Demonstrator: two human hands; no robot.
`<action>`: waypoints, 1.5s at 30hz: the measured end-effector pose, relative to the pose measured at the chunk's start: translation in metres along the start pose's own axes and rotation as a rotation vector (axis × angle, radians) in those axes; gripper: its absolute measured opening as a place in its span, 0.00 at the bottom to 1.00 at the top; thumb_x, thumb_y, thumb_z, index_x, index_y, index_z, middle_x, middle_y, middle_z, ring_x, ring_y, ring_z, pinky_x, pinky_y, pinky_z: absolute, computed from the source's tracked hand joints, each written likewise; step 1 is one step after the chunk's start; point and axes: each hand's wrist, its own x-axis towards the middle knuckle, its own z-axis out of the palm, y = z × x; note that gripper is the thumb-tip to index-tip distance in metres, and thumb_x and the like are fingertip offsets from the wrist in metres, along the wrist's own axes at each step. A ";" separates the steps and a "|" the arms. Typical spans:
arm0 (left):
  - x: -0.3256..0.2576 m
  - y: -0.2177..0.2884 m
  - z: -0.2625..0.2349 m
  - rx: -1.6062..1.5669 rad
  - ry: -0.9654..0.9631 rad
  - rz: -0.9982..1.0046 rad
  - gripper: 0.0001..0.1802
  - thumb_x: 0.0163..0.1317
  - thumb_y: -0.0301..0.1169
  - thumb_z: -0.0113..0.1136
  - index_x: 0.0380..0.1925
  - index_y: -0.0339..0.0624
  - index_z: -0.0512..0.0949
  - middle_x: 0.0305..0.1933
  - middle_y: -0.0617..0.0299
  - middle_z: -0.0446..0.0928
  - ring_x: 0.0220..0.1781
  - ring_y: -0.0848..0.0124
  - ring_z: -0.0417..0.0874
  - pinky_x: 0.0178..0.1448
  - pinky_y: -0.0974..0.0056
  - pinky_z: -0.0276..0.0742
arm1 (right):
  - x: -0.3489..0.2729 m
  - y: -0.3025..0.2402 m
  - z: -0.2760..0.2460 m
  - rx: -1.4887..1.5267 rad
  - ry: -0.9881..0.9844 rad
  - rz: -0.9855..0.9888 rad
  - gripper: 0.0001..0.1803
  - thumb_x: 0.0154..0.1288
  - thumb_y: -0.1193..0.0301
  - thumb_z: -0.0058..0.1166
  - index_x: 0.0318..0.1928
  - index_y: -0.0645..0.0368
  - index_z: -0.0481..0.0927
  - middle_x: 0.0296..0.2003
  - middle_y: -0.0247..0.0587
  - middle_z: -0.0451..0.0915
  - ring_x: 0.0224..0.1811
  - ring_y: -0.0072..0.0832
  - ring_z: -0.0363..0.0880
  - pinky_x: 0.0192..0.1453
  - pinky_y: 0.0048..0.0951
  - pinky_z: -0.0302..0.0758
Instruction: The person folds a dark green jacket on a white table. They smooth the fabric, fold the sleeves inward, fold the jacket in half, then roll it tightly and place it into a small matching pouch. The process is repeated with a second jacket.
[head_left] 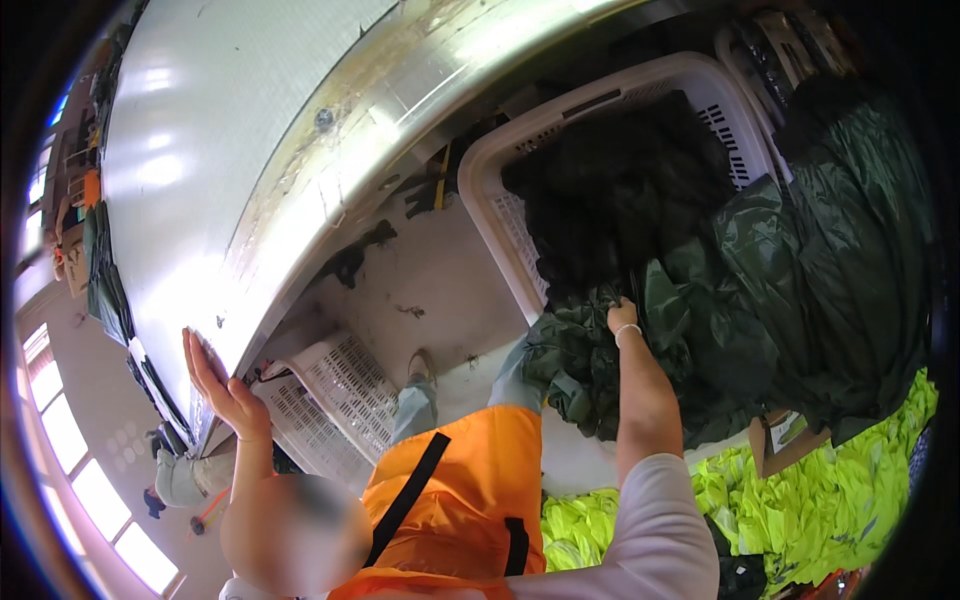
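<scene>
My right hand [624, 316] is closed on a bunch of dark green, shiny fabric [760, 290], which looks like thin coated cloth. The fabric spreads from beside my leg up over the right side in a large crumpled heap. Just beyond my right hand stands a white plastic basket [492, 215] with slotted walls, and black cloth [630, 180] fills it. My left hand [222, 388] rests against the edge of a white table [230, 130], its fingers stretched out and together, holding nothing.
Below the table edge sits another white slotted basket [345, 385]. Bright yellow-green cloth [800, 510] is piled at the lower right, near an open cardboard box [785, 445]. Dark scraps [350, 255] lie on the floor. Another person [185, 480] is at the far left.
</scene>
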 end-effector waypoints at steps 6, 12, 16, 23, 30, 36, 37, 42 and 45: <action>0.006 -0.001 -0.007 0.029 -0.034 0.007 0.38 0.67 0.57 0.37 0.64 0.35 0.61 0.68 0.44 0.60 0.69 0.48 0.60 0.70 0.51 0.55 | -0.083 0.051 -0.046 0.379 0.288 -0.228 0.19 0.66 0.70 0.41 0.48 0.73 0.75 0.43 0.57 0.80 0.42 0.44 0.79 0.49 0.38 0.72; -0.007 -0.001 -0.027 0.046 -0.150 -0.091 0.36 0.66 0.51 0.44 0.68 0.42 0.56 0.72 0.47 0.53 0.73 0.50 0.52 0.72 0.47 0.47 | -0.293 0.013 -0.173 0.830 0.345 -0.430 0.14 0.63 0.74 0.39 0.41 0.71 0.76 0.31 0.36 0.79 0.32 0.21 0.74 0.40 0.23 0.72; -0.008 0.073 -0.059 -0.260 -0.408 -0.101 0.38 0.57 0.35 0.61 0.67 0.41 0.57 0.71 0.49 0.55 0.73 0.51 0.53 0.71 0.46 0.51 | -0.414 -0.032 -0.182 0.489 0.260 -0.626 0.10 0.60 0.76 0.45 0.39 0.68 0.76 0.25 0.28 0.74 0.23 0.12 0.64 0.25 0.18 0.63; -0.014 0.167 -0.079 -0.812 -0.831 0.028 0.29 0.59 0.48 0.58 0.49 0.32 0.75 0.49 0.45 0.77 0.52 0.53 0.77 0.56 0.58 0.72 | -0.586 -0.093 -0.197 1.115 0.519 -0.652 0.18 0.60 0.77 0.43 0.51 0.70 0.73 0.42 0.41 0.77 0.41 0.24 0.76 0.51 0.26 0.73; 0.005 0.159 -0.116 -1.248 -1.504 -0.215 0.51 0.58 0.72 0.37 0.56 0.30 0.72 0.55 0.48 0.75 0.55 0.63 0.76 0.58 0.60 0.72 | -0.716 -0.125 -0.218 0.485 1.095 -1.356 0.24 0.62 0.68 0.49 0.55 0.69 0.70 0.48 0.51 0.74 0.46 0.36 0.77 0.52 0.32 0.75; 0.032 0.130 -0.144 -1.888 -1.237 -0.436 0.49 0.55 0.65 0.42 0.61 0.29 0.63 0.63 0.47 0.67 0.63 0.60 0.68 0.64 0.62 0.64 | -0.843 -0.219 -0.111 -0.382 0.366 -1.398 0.25 0.62 0.60 0.54 0.50 0.70 0.74 0.43 0.51 0.79 0.43 0.37 0.78 0.52 0.33 0.73; 0.050 0.119 -0.152 -1.868 -1.211 -0.386 0.41 0.55 0.55 0.46 0.59 0.31 0.66 0.59 0.47 0.70 0.59 0.61 0.71 0.59 0.63 0.68 | -0.854 -0.229 -0.082 -0.435 0.161 -1.374 0.24 0.62 0.61 0.53 0.49 0.70 0.74 0.40 0.52 0.78 0.41 0.38 0.78 0.49 0.33 0.72; 0.091 0.076 -0.212 -1.643 -0.903 -0.044 0.15 0.49 0.21 0.55 0.40 0.34 0.79 0.36 0.54 0.82 0.36 0.64 0.82 0.41 0.62 0.79 | -0.776 -0.197 0.056 -0.352 -0.577 -1.420 0.20 0.65 0.65 0.50 0.51 0.68 0.71 0.31 0.56 0.80 0.34 0.43 0.81 0.40 0.31 0.76; 0.075 0.020 -0.245 -0.966 -0.594 0.683 0.12 0.44 0.21 0.56 0.32 0.32 0.78 0.35 0.49 0.80 0.36 0.62 0.82 0.42 0.60 0.77 | -0.809 -0.231 -0.016 -0.361 -0.488 -1.338 0.21 0.62 0.62 0.58 0.50 0.63 0.76 0.38 0.50 0.83 0.39 0.33 0.83 0.44 0.28 0.78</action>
